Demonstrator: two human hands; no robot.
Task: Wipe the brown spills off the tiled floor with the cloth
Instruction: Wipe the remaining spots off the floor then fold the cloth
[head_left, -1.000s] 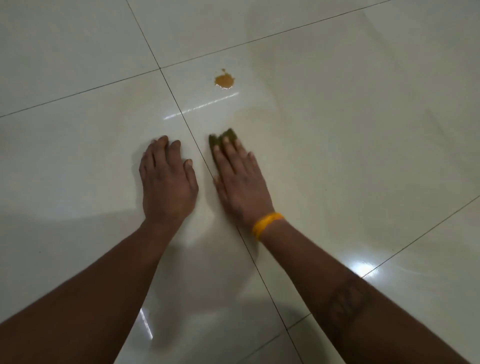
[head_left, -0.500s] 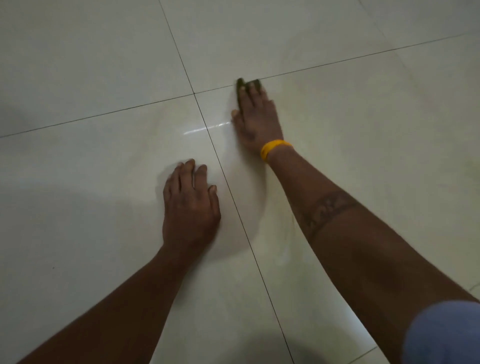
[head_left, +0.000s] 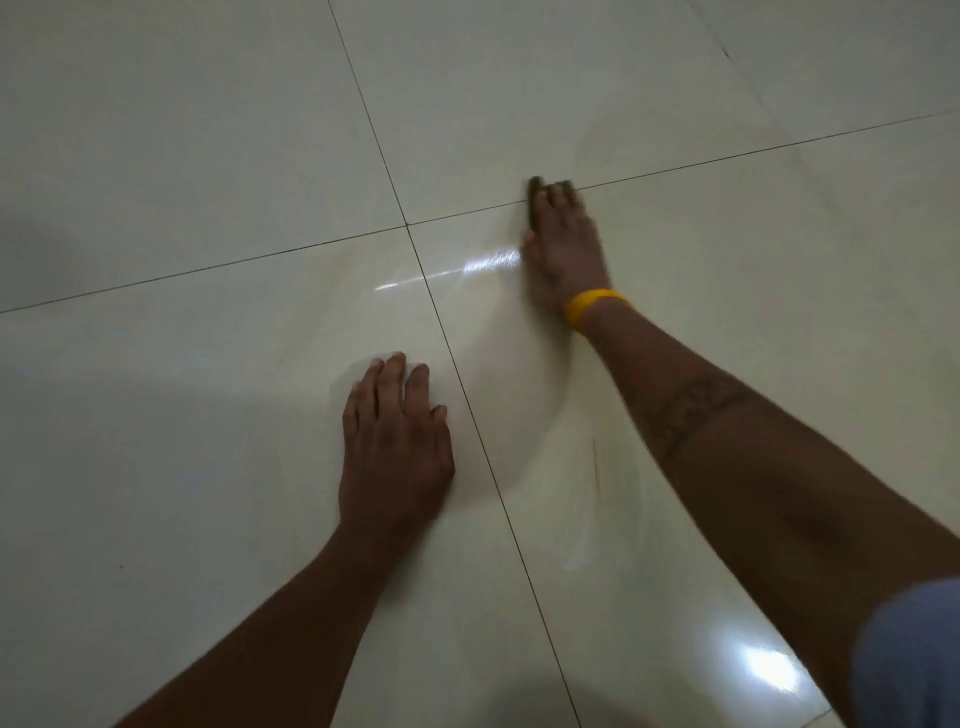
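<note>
Head view: we are pressing the cloth flat under our right hand, fingers straight, toward twelve o'clock; left hand is resting spread on the floor.

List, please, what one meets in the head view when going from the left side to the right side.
left hand → vertical grout line → dark cloth under the right hand → yellow wristband → blue sleeve

Left hand lies flat, fingers straight; right hand reaches forward, palm down.
</note>
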